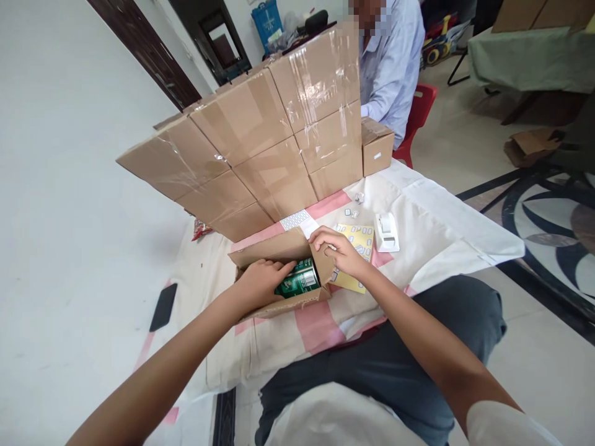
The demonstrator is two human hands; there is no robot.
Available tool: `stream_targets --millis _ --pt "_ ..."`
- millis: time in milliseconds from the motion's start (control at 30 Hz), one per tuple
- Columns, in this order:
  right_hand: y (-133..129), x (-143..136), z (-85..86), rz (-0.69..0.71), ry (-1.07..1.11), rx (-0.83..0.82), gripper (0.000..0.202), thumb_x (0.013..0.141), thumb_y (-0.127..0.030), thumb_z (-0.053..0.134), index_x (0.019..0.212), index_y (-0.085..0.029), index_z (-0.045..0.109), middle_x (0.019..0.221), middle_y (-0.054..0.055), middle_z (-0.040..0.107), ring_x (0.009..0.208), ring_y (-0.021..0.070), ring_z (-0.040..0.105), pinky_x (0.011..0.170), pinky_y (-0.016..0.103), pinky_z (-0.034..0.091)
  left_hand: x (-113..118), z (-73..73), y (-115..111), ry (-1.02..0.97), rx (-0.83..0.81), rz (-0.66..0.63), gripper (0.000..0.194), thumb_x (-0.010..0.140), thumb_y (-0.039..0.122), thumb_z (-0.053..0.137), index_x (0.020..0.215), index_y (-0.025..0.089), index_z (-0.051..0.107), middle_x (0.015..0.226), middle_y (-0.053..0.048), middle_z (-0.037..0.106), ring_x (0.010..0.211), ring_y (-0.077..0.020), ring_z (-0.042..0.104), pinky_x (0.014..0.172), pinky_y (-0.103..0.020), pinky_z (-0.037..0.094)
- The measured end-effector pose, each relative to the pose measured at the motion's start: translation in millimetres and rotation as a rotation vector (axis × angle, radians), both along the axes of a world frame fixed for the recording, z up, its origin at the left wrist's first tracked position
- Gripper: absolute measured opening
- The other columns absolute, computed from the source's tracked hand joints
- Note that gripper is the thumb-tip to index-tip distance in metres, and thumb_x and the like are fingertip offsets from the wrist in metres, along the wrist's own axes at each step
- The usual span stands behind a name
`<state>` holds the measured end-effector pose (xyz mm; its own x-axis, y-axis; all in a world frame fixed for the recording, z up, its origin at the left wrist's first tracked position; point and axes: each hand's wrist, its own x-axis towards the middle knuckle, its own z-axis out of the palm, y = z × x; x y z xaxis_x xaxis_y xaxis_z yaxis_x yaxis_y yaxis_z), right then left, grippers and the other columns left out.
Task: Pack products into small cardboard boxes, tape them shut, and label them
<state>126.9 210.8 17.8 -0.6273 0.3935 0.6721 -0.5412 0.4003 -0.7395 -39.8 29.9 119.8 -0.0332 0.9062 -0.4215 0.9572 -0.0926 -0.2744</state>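
Observation:
An open cardboard box (279, 248) lies on the cloth-covered table in front of me. Inside it, toward the right end, is a green can (300, 280) on its side. My left hand (266, 280) reaches into the box, its fingers closed on the left part of the can. With bent fingers, my right hand (335, 248) grips the flap at the box's right end. Partly beneath that flap lies a yellow sticker sheet (356, 279), and a white tape dispenser (386, 233) stands to its right.
A wall of taped cardboard boxes (264, 136) rises behind the open box, with a smaller box (377, 148) at its right end. A black phone-like object (163, 307) lies at the left edge. Across the table sits a person (395, 56).

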Motion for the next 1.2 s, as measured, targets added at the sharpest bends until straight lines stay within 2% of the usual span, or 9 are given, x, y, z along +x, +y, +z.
stream_targets --millis 200,367,533,700,800,933,1000,1067,1200 --pt "-0.3 -0.8 -1.3 0.016 -0.001 -0.022 0.025 0.074 -0.003 0.046 0.084 -0.021 0.061 0.103 0.006 0.063 0.100 0.0219 0.061 0.090 0.036 0.045 -6.0 -14.5 6.6 -0.022 -0.061 -0.062 0.087 0.090 0.038 0.061 0.165 0.019 0.021 0.130 -0.020 0.064 0.104 -0.0358 0.070 0.083 -0.044 0.055" --pt "-2.3 -0.9 -1.3 0.009 0.016 -0.017 0.027 0.073 -0.002 0.044 0.084 -0.021 0.059 0.102 0.006 0.062 0.100 0.0218 0.060 0.089 0.036 0.045 -11.8 -18.5 3.1 -0.044 -0.074 -0.096 0.087 0.092 0.034 0.058 0.166 0.020 0.015 0.133 -0.020 0.061 0.117 -0.0368 0.065 0.099 -0.047 0.051" --pt "-7.0 0.0 -1.9 0.021 0.000 0.024 0.028 0.075 0.000 0.043 0.085 -0.021 0.058 0.103 0.005 0.060 0.100 0.0212 0.059 0.089 0.035 0.043 -14.8 -16.4 -3.4 -0.062 -0.072 -0.109 0.089 0.090 0.039 0.061 0.165 0.019 0.018 0.138 -0.020 0.061 0.121 -0.0366 0.064 0.100 -0.046 0.052" --pt "-10.5 3.4 0.7 0.027 -0.041 0.084 0.032 0.075 0.003 0.040 0.087 -0.021 0.057 0.099 0.004 0.056 0.091 0.0181 0.057 0.083 0.030 0.043 -13.9 -7.6 -10.5 -0.089 -0.095 -0.132 0.088 0.090 0.039 0.063 0.165 0.019 0.020 0.144 -0.019 0.061 0.123 -0.0369 0.064 0.102 -0.048 0.052" --pt "-11.1 5.0 1.6 -0.010 -0.075 0.141 0.032 0.077 0.004 0.039 0.088 -0.022 0.055 0.097 0.003 0.054 0.088 0.0173 0.055 0.082 0.029 0.041 -16.8 6.0 -12.7 -0.139 -0.056 -0.082 0.090 0.087 0.042 0.068 0.164 0.023 0.024 0.147 -0.018 0.059 0.127 -0.0375 0.062 0.103 -0.048 0.052" --pt "-12.0 3.1 0.3 0.005 -0.081 0.131 0.035 0.076 0.005 0.038 0.090 -0.022 0.056 0.099 0.003 0.054 0.090 0.0175 0.056 0.083 0.029 0.041 -27.9 28.3 -11.9 -0.228 0.090 0.027 0.067 0.097 0.027 0.053 0.161 0.027 0.032 0.132 -0.011 0.070 0.118 -0.0269 0.068 0.099 -0.040 0.055" --pt "-13.4 1.8 0.2 0.022 -0.075 0.129 0.035 0.075 0.005 0.038 0.090 -0.021 0.056 0.101 0.003 0.054 0.092 0.0176 0.056 0.085 0.029 0.041 -34.4 30.4 -10.8 -0.229 0.096 -0.051 0.069 0.095 0.027 0.060 0.159 0.029 0.036 0.143 -0.011 0.065 0.128 -0.0275 0.064 0.107 -0.042 0.052" --pt "-15.1 1.5 0.9 0.023 -0.077 0.133 0.035 0.075 0.005 0.038 0.091 -0.021 0.055 0.101 0.003 0.054 0.092 0.0174 0.055 0.085 0.028 0.041 -39.7 22.2 -10.8 -0.210 0.022 -0.226 0.081 0.087 0.024 0.071 0.159 0.031 0.036 0.159 -0.011 0.050 0.141 -0.0314 0.054 0.114 -0.044 0.048" --pt "-17.6 2.9 1.6 0.021 -0.085 0.136 0.035 0.074 0.004 0.039 0.091 -0.021 0.056 0.101 0.003 0.054 0.092 0.0174 0.055 0.085 0.028 0.041 -47.2 -9.7 -12.2 -0.182 -0.041 -0.442 0.070 0.098 0.008 0.049 0.162 0.033 0.032 0.166 -0.010 0.039 0.153 -0.0272 0.041 0.122 -0.045 0.041"
